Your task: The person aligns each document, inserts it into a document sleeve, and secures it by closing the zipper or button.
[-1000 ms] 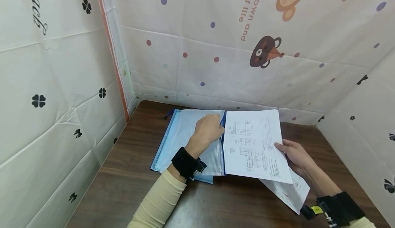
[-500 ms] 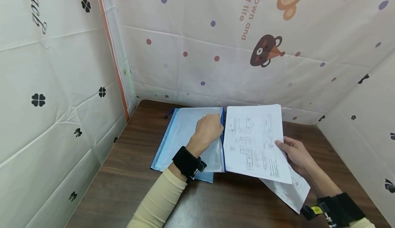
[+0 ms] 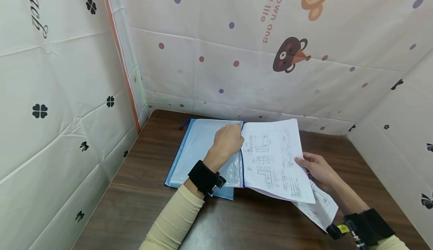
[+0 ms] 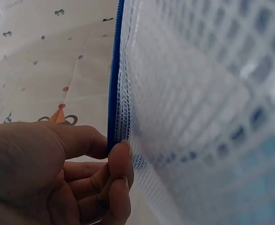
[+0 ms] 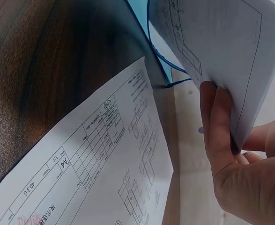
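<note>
Quick count: two hands in play, the left hand (image 3: 227,141) and the right hand (image 3: 314,169). One mesh zip pouch (image 3: 199,148) under the left hand, plus one blue folder (image 3: 221,193) peeking out beneath it. Paper-wise, one held stack of drawings (image 3: 274,156) in the right hand, and one loose sheet (image 3: 319,208) lying under that hand.

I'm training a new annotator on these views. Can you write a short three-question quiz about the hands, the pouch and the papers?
1. True or false: the left hand pinches the mesh zip pouch at its blue edge.
2. What does the right hand hold? A) printed drawing sheets B) a pen C) nothing
3. What lies flat on the table under the held sheets?

Key: 1 true; 2 A; 3 another drawing sheet.
</note>
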